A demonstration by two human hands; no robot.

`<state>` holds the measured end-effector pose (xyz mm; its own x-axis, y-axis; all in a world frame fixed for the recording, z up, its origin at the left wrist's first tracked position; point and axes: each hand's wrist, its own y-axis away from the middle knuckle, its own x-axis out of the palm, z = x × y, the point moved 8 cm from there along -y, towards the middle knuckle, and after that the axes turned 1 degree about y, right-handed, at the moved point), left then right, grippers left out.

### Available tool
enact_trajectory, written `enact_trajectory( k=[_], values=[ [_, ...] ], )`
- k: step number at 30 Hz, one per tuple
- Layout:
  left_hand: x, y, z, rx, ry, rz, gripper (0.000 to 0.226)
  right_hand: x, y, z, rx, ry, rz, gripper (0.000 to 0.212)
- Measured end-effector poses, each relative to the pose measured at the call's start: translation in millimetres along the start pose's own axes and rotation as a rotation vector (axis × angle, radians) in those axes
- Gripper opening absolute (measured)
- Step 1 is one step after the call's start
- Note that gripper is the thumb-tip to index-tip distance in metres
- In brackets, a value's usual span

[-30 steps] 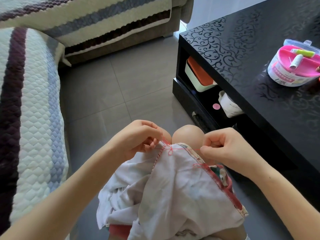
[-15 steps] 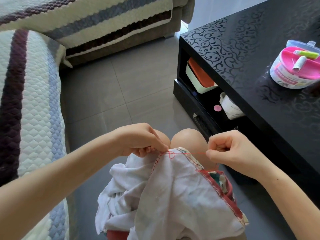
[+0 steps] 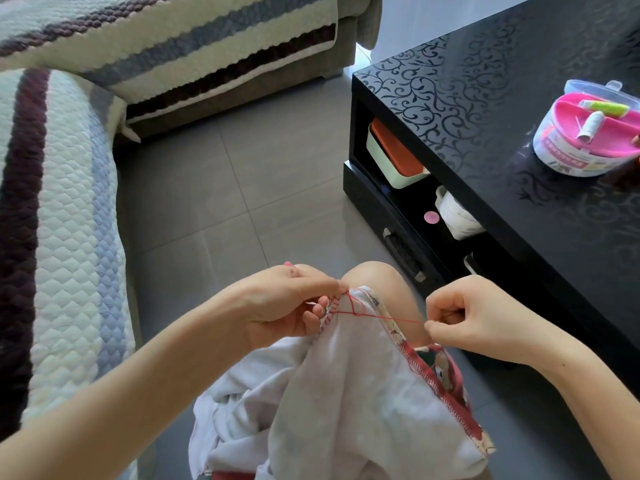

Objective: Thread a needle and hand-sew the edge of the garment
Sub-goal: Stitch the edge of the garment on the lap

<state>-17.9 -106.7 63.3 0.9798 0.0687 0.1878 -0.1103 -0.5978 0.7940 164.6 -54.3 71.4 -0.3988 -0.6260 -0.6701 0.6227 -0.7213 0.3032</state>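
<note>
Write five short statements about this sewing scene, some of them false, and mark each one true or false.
1. The right hand pinches the red thread stretched out from the edge of the garment. True.
2. The left hand hangs open, holding nothing. False: it grips the garment's edge by the stitches.
3. The sewing kit tub stands on the black table. True.
4. The garment is spread out on the black table. False: it is draped over the person's legs.
5. The sewing kit tub is closed. False: it is open, with thread spools showing inside.
</note>
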Motion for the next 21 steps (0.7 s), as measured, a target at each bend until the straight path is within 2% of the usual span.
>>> enact_trajectory(
  k=[3, 4, 6, 8, 11, 18, 21],
  values=[
    [5.6, 6.0, -0.1, 0.044, 0.01, 0.014, 0.021, -6.2, 5.3, 12.7, -0.08, 0.057, -0.045, 0.014],
    [6.7, 8.2, -0.7, 0.063, -0.007, 0.015, 0.025, -10.9, 7.6, 18.1, -0.107, 0.022, -0.115, 0.015],
    [6.4, 10.3, -1.4, 0.097, -0.044, -0.011, 0.038, -21.6, 12.9, 29.0, -0.15, -0.135, -0.3, 0.035],
    [4.4, 11.2, -2.1, 0.126, -0.081, -0.056, 0.044, -19.8, 17.3, 47.3, -0.229, -0.175, -0.392, 0.034],
    [5.1, 12.3, -2.4, 0.138, -0.128, -0.086, 0.038, 1.1, 17.8, 65.0, -0.306, -0.06, -0.414, 0.026],
    [0.6, 10.9, 2.5, 0.112, -0.126, -0.13, 0.043, 12.6, 12.4, 60.3, -0.29, -0.091, -0.448, 0.022],
    [5.7, 14.2, 0.4, 0.109, -0.112, -0.044, 0.046, 13.5, 12.5, 58.3, -0.285, -0.122, -0.44, 0.023]
  ],
)
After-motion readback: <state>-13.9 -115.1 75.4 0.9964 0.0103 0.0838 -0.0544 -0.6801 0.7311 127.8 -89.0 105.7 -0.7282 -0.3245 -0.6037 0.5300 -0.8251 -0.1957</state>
